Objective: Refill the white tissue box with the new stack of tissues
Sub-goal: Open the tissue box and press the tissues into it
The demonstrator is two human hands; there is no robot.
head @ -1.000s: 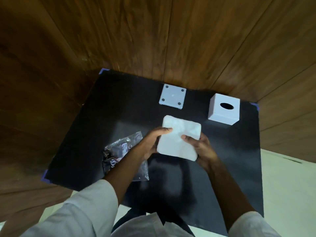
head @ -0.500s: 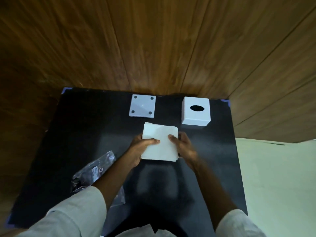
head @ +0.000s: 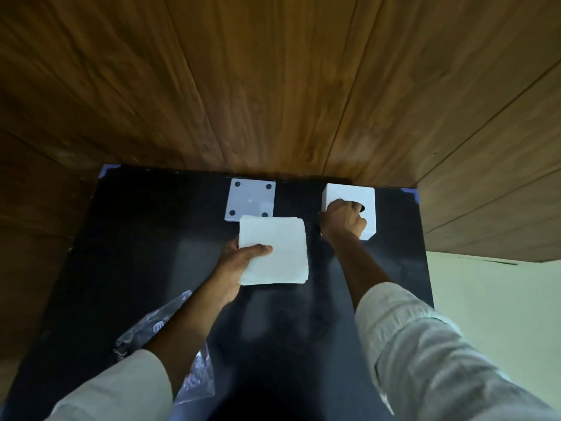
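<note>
Tissue box under right hand — base plate beside.

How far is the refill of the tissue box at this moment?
Done: the square base plate is off and lies on the black mat; the empty wrapper lies aside. In hand: the left hand holds the tissue stack, the right hand grips the tissue box. Left: put the stack inside and close the base.

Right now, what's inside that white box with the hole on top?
Its inside can't be seen. The right hand rests on the white tissue box, covering most of the dark hole, which shows nothing within.
</note>
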